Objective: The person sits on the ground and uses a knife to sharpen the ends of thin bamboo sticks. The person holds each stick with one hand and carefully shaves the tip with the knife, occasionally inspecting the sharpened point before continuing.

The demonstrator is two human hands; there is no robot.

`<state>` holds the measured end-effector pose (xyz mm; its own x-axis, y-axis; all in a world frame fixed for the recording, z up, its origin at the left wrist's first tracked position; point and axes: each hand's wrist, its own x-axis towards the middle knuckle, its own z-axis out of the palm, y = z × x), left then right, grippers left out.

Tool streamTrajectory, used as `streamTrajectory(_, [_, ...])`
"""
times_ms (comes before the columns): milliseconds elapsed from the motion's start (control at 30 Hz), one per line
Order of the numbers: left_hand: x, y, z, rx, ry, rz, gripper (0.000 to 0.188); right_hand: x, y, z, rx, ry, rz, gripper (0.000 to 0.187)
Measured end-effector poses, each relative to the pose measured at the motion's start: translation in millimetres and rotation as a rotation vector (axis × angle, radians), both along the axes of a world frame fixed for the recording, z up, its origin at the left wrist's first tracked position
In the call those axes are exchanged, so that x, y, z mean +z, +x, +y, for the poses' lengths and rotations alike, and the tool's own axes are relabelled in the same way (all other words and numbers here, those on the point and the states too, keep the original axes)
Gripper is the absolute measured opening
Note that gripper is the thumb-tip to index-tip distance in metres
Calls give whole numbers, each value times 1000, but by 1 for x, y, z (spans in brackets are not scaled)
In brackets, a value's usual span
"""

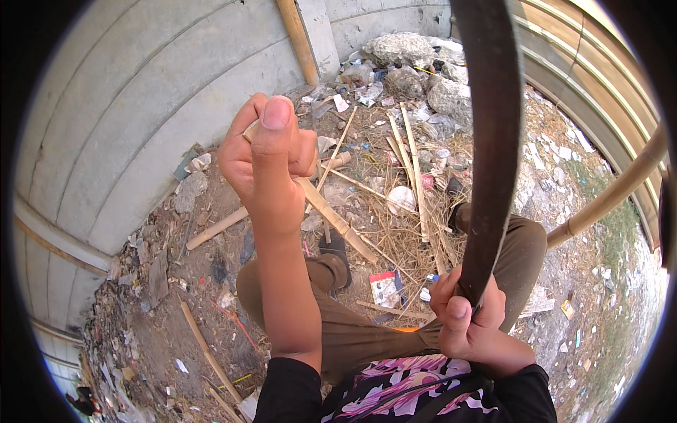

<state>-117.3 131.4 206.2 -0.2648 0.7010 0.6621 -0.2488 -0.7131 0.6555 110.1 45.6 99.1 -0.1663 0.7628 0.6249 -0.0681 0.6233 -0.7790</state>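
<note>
My left hand is raised in front of me, closed round a split bamboo strip. The thumb lies along the top, and the strip slants down to the right below the fist. In my right hand, low and close to my body, is a machete. Its long dark blade points up and away, past the top of the picture. Blade and strip are apart. The machete's handle is mostly hidden by my fingers.
Thin bamboo strips and shavings lie on the littered ground between my feet. Several rocks are piled by the far grey wall. A thick bamboo pole slants in at the right. Another bamboo piece lies at the left.
</note>
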Motion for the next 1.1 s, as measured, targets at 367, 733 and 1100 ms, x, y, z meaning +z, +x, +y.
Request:
streamTrajectory(367, [-1,-7,5,150,-29,114,43,-89,-3,11,-29,-645,-633,38])
streamTrajectory(733, [1,4,5,121,-50,139,43,-57,-28,11,61,-479,-400,24])
streamTrajectory(1100, [-3,-9,7,86,-39,111,43,2,-13,12,76,-215,-189,17])
